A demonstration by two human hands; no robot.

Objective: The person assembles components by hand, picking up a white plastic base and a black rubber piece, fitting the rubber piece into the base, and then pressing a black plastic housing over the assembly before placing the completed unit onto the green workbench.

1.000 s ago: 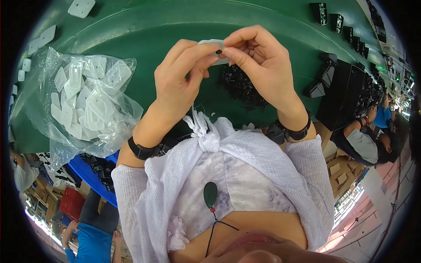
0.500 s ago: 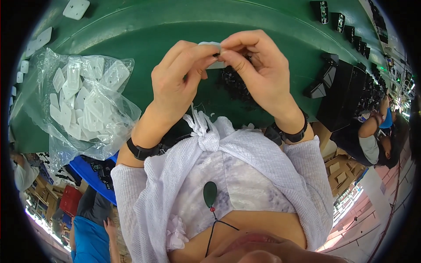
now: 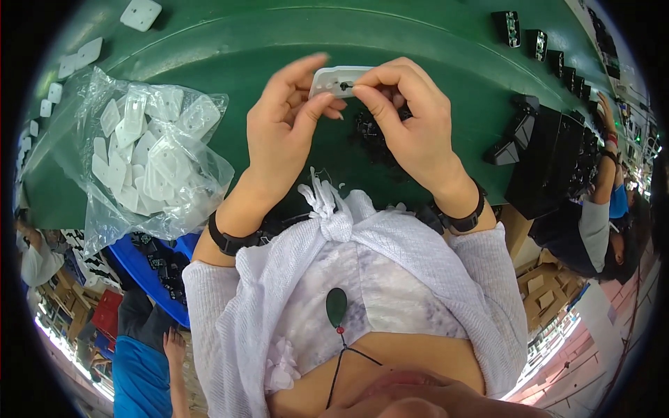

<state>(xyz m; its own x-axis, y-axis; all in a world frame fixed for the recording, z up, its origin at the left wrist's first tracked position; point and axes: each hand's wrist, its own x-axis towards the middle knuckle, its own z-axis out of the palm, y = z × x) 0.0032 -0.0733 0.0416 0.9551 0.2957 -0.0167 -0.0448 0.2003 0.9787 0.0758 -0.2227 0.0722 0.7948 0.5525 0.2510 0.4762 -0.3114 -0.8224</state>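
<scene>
Above the green table I have a white plastic cover, its inner side facing me, with small raised posts on it. A small black part lies against its middle. My left hand has its thumb on the cover's lower left edge and fingers behind and below it. That hand's index finger is lifted off and blurred. The thumb and index of my right hand are closed at the cover's right part, beside the black part. Whether they also grip the black part I cannot tell. Below the hands is a pile of small black parts, partly hidden.
A clear plastic bag of similar white covers lies at left. More white covers line the far left. A black box and black housings stand at right. A blue bin is below left. Other people sit on both sides.
My left index finger has come up off the cover. The cover has tilted, so its inner side and the black part now show. My right hand still pinches near its right end.
</scene>
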